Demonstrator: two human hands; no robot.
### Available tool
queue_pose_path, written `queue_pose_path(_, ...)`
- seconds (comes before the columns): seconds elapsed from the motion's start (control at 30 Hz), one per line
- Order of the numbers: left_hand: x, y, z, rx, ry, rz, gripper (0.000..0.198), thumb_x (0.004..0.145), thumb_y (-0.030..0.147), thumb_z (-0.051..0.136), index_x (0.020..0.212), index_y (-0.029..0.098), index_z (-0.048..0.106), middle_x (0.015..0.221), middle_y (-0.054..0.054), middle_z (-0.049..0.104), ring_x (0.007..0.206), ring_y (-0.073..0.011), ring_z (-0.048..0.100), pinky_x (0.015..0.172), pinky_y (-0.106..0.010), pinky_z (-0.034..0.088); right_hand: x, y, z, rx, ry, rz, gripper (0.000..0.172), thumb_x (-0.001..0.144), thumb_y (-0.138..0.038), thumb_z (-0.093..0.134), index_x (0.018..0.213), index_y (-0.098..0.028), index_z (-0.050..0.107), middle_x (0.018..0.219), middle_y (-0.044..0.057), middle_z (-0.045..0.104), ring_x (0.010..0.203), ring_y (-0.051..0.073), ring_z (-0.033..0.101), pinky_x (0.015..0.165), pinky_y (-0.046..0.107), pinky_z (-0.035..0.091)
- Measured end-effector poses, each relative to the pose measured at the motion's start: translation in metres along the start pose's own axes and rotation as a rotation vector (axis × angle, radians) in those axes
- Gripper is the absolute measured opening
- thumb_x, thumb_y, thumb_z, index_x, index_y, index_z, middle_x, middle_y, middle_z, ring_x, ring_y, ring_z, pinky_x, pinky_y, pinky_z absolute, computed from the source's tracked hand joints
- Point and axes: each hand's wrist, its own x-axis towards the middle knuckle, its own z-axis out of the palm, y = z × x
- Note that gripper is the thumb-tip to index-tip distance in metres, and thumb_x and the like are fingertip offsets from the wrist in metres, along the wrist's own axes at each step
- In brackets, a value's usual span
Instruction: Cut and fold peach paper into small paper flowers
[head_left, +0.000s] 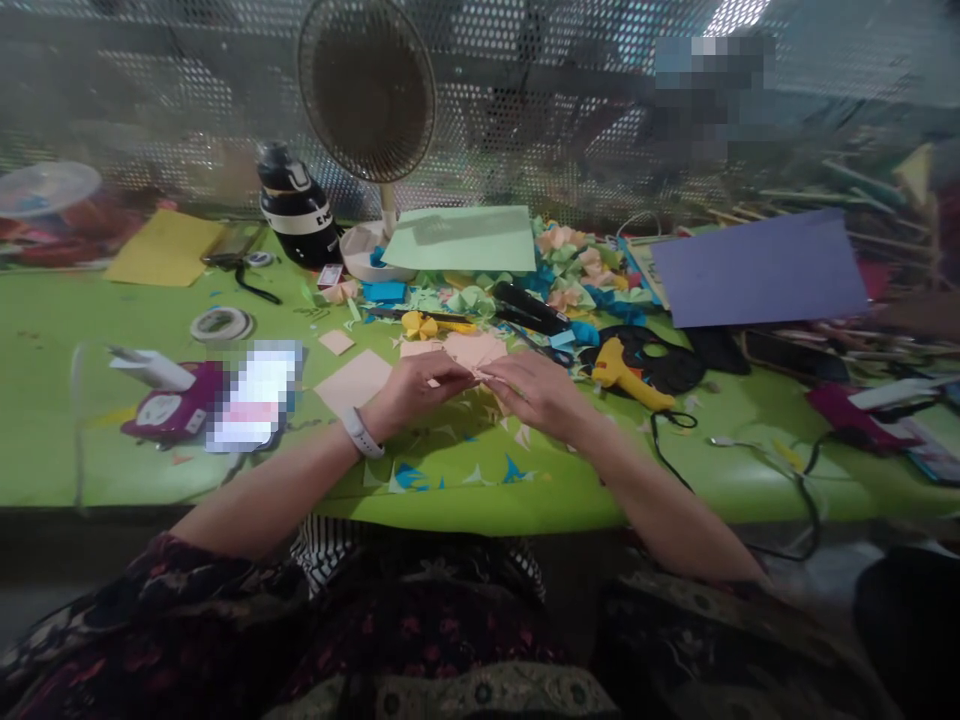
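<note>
Two bare hands meet in the head view above the green tabletop (pixel 45 440): the left hand (pixel 427 385) and the right hand (pixel 541 393) pinch the same folded peach paper (pixel 478 373) between their fingertips, just above the table's near middle. A flat peach sheet (pixel 352 383) lies beside the left hand; beyond the right hand rest a black stapler (pixel 529 306) and a yellow hot-glue gun (pixel 628 374).

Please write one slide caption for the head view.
Left hand and right hand pinch peach paper above a green table.
</note>
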Motion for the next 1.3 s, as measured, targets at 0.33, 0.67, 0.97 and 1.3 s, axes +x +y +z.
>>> queue_pose_path(0.33, -0.002, 0.001, 0.0, 0.073, -0.052, 0.067, 0.015, 0.09, 0.03, 0.067, 0.09, 0.018, 0.075, 0.075, -0.005, 0.074, 0.066, -0.0119, 0.066, 0.061, -0.022, 0.051, -0.001, 0.002, 0.005, -0.025, -0.053, -0.032, 0.029, 0.102, -0.027, 0.044, 0.107, -0.016, 0.07, 0.099, 0.012, 0.075, 0.094, 0.023, 0.067, 0.083, 0.038, 0.052)
queue_pose_path(0.67, 0.0, 0.015, -0.008, -0.231, -0.048, -0.152, 0.033, 0.083, 0.03, 0.073, 0.11, 0.013, 0.07, 0.097, -0.011, 0.073, 0.077, -0.0141, 0.071, 0.07, -0.025, 0.061, -0.001, 0.0, 0.004, -0.018, -0.015, 0.005, 0.027, 0.102, -0.024, 0.042, 0.109, -0.015, 0.066, 0.101, 0.014, 0.073, 0.093, 0.022, 0.067, 0.08, 0.034, 0.053)
queue_pose_path(0.97, 0.001, 0.017, -0.009, -0.242, -0.093, -0.256, 0.017, 0.082, 0.03, 0.07, 0.089, 0.015, 0.073, 0.081, -0.006, 0.072, 0.069, -0.0117, 0.068, 0.061, -0.02, 0.057, -0.002, 0.002, 0.003, 0.014, -0.127, 0.045, 0.025, 0.099, -0.021, 0.044, 0.109, -0.018, 0.068, 0.101, 0.011, 0.073, 0.091, 0.021, 0.067, 0.074, 0.032, 0.052)
queue_pose_path(1.3, 0.001, 0.004, -0.006, -0.144, -0.285, -0.291, 0.016, 0.082, 0.029, 0.066, 0.082, 0.015, 0.073, 0.072, -0.005, 0.073, 0.06, -0.0113, 0.063, 0.055, -0.021, 0.051, -0.004, 0.012, -0.014, 0.036, -0.069, 0.195, 0.03, 0.098, -0.036, 0.05, 0.114, -0.018, 0.068, 0.107, 0.011, 0.073, 0.091, 0.021, 0.067, 0.076, 0.032, 0.049)
